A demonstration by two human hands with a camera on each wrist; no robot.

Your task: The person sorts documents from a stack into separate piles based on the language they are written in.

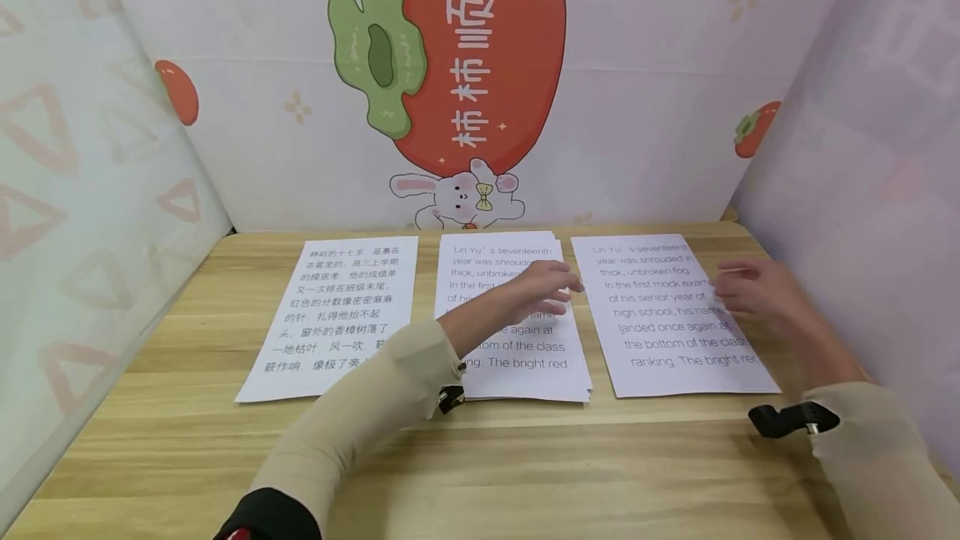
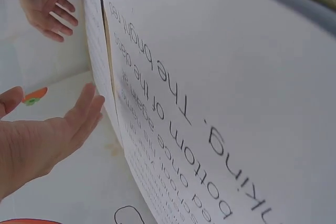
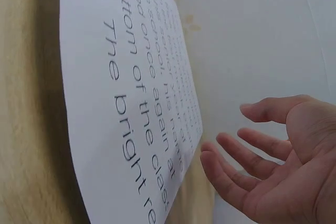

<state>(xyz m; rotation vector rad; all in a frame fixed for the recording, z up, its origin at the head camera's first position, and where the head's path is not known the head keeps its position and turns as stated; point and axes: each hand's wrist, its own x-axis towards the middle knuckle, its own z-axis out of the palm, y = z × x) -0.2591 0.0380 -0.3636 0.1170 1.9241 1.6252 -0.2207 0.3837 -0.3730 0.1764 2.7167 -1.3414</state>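
From my remote station I am observing the left hand, fingers loosely extended and gripping nothing, hovering over the middle stack of white, black-printed paper sheets. The right hand, also relaxed and holding nothing, is hovering by the outer edge of the right-hand white, black-printed rectangular paper sheet, which is lying flat on the pale wood-grain table. I am judging the step as arranging pages, the next move probably calling for light fingertip contact at that sheet's edges.
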